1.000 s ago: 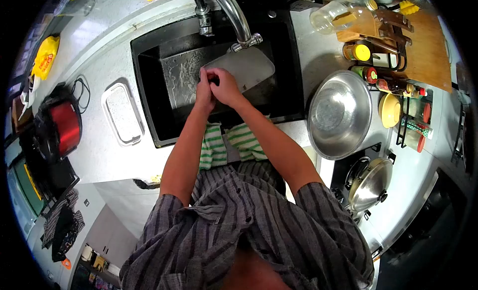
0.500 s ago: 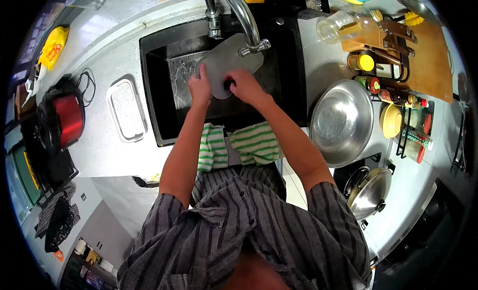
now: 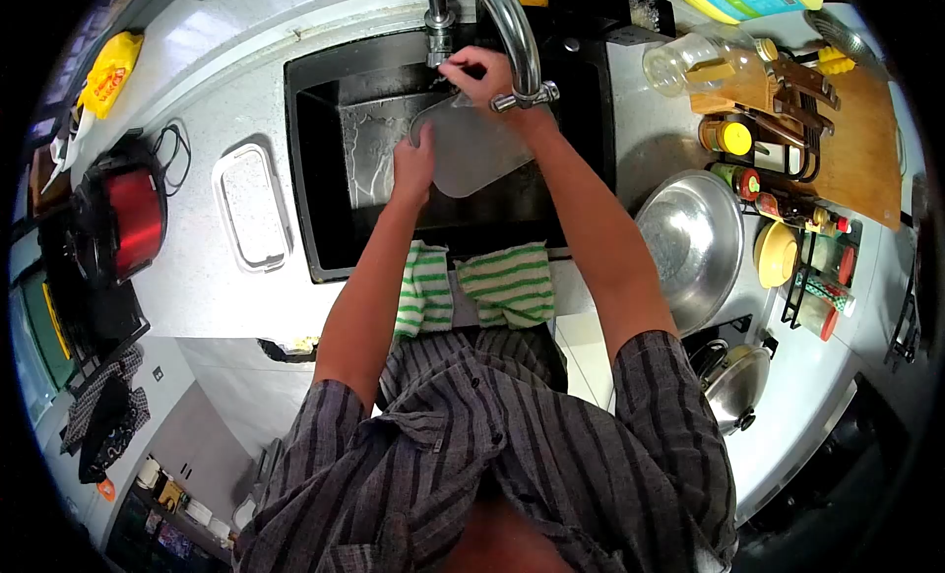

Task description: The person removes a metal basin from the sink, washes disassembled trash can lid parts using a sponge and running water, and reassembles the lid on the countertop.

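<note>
A translucent grey rectangular piece with rounded corners [image 3: 477, 159], flat like a lid or thin board, is held tilted over the black sink [image 3: 340, 240]. My left hand [image 3: 413, 164] grips its left edge, thumb on the upper face. My right hand [image 3: 482, 79] is at its far edge under the chrome faucet [image 3: 512, 36], with the fingers curled together by the spout. Whether those fingers hold anything small, I cannot make out. Wet streaks mark the sink floor.
On the counter to the left lies a white-rimmed lid [image 3: 219, 204], with a red cooker [image 3: 140, 219] farther out. A large metal basin [image 3: 694, 243] stands right of the sink, near jars, a knife block and a yellow bowl [image 3: 776, 255]. Striped cloths [image 3: 507, 283] hang at the front edge.
My right hand has moved from the near part of the translucent piece up to the faucet. My left hand keeps its hold, and the piece has turned and shifted slightly right.
</note>
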### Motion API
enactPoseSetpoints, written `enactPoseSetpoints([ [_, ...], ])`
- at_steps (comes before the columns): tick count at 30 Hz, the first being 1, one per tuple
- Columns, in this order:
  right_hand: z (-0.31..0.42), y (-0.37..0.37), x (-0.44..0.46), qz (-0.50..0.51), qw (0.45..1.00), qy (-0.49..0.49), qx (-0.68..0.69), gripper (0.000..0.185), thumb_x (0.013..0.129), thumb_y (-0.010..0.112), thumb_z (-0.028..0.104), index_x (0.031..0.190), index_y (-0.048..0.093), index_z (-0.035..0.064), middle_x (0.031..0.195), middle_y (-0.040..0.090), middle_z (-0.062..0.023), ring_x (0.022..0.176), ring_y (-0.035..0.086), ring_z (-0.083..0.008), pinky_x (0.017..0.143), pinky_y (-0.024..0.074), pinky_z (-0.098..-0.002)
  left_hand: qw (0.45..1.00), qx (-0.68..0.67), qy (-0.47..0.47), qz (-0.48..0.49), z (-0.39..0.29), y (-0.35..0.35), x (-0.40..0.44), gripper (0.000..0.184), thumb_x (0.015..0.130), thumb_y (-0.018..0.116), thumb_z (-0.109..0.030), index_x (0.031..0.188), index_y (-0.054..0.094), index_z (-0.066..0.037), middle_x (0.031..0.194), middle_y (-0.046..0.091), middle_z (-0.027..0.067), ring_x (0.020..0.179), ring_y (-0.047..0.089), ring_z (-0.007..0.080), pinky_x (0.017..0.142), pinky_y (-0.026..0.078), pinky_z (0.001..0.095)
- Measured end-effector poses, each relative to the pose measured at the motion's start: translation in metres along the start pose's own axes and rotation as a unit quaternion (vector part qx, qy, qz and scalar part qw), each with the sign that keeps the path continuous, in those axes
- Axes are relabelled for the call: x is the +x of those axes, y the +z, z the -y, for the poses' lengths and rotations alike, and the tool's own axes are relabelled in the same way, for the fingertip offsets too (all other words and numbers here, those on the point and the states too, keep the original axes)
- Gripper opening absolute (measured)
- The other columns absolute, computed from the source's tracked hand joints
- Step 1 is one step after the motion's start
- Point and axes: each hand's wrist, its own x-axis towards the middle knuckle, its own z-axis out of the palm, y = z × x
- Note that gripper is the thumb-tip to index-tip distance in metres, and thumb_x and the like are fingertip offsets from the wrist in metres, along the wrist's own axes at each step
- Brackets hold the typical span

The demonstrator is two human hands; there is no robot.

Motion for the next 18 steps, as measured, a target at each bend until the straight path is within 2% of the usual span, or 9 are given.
enactPoseSetpoints([
  [2,-0.028,-0.005,0.008,0.021,0.997,0.054,-0.044,0.035,0.088,0.075,0.038,0.104,0.073,0.0066,0.092,0.073,-0.0139,0.083,0.071,-0.0270,0.076,0.0555,-0.0416,0.999,0.044,-0.001,-0.011,0.009,0.003,0.017,0.046,0.097,0.064,-0.040,0.101,0.066,0.006,0.088,0.067,0.0111,0.078,0.061,0.0184,0.072,0.050,0.0361],
  [5,-0.044,-0.018,0.016,0.062,0.996,0.032,-0.058,0.036,0.091,0.073,0.038,0.107,0.073,0.0058,0.094,0.073,-0.0145,0.084,0.071,-0.0267,0.078,0.0546,-0.0410,0.998,0.061,-0.008,-0.018,0.007,0.005,0.021,0.045,0.097,0.064,-0.039,0.104,0.065,0.005,0.091,0.067,0.0113,0.080,0.062,0.0182,0.072,0.051,0.0359],
  [6,-0.045,-0.020,0.017,0.080,0.996,0.036,-0.002,0.033,0.090,0.073,0.032,0.109,0.072,0.0048,0.096,0.073,-0.0150,0.084,0.070,-0.0242,0.078,0.0536,-0.0389,0.998,0.058,-0.012,-0.018,0.005,0.007,0.020,0.044,0.097,0.064,-0.039,0.105,0.065,0.005,0.092,0.067,0.0114,0.081,0.062,0.0182,0.073,0.051,0.0359],
  [9,-0.077,-0.013,0.022,0.088,0.996,0.022,0.013,0.034,0.085,0.075,0.028,0.111,0.072,0.0055,0.096,0.074,-0.0127,0.084,0.069,-0.0215,0.077,0.0528,-0.0373,0.998,-0.012,-0.030,0.046,0.024,0.007,0.036,0.042,0.098,0.064,-0.037,0.107,0.067,0.004,0.094,0.069,0.0111,0.083,0.063,0.0180,0.075,0.052,0.0366],
  [10,-0.064,-0.018,0.015,0.082,0.994,0.045,0.053,0.037,0.081,0.077,0.025,0.112,0.071,0.0049,0.094,0.073,-0.0087,0.084,0.068,-0.0212,0.078,0.0527,-0.0361,0.998,-0.002,-0.025,0.057,0.016,0.010,0.034,0.042,0.098,0.064,-0.037,0.108,0.067,0.004,0.095,0.069,0.0110,0.083,0.063,0.0181,0.075,0.052,0.0367],
  [13,-0.033,-0.031,0.002,0.073,0.987,0.117,0.082,0.034,0.084,0.077,0.029,0.109,0.072,0.0052,0.099,0.073,-0.0050,0.093,0.067,-0.0210,0.081,0.0524,-0.0350,0.994,0.030,-0.011,0.100,0.005,0.021,0.034,0.040,0.097,0.064,-0.035,0.109,0.069,0.003,0.096,0.071,0.0106,0.084,0.065,0.0184,0.074,0.052,0.0368],
  [16,-0.024,-0.048,-0.023,-0.033,0.950,0.255,0.176,0.053,0.089,0.078,0.038,0.129,0.062,0.0072,0.112,0.067,-0.0070,0.106,0.064,-0.0193,0.090,0.0505,-0.0358,0.987,0.054,-0.005,0.153,0.000,0.036,0.051,0.039,0.096,0.066,-0.033,0.110,0.070,0.003,0.097,0.072,0.0111,0.083,0.066,0.0185,0.072,0.052,0.0366],
  [18,-0.050,-0.052,-0.034,-0.162,0.876,0.389,0.236,0.057,0.089,0.076,0.039,0.133,0.058,0.0085,0.122,0.063,-0.0102,0.112,0.060,-0.0247,0.092,0.0498,-0.0413,0.983,0.057,-0.010,0.177,-0.006,0.049,0.057,0.039,0.096,0.067,-0.032,0.110,0.069,0.004,0.096,0.072,0.0123,0.082,0.066,0.0189,0.068,0.052,0.0367],
])
